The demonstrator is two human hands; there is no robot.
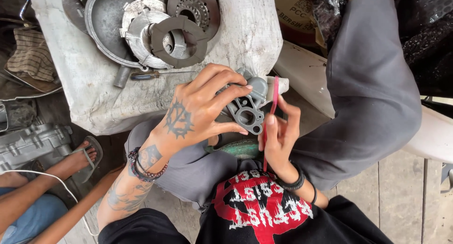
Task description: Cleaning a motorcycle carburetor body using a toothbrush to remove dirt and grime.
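Both hands work over the lap: the left hand [198,107] wraps its fingers around a grey cast metal part [247,105] to steady it, while the right hand [278,131] pinches a thin red tool [272,102] against its flange. Beyond the knees, clutch plates [179,41] and a screwdriver [151,75] lie on a dirty white cloth [94,93] beside a concrete floor [406,187].

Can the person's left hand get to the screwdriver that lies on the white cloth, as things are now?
Probably not at once. The left hand is wrapped around the grey metal part. The screwdriver lies uncovered on the white cloth just beyond its fingers, with nothing between them.
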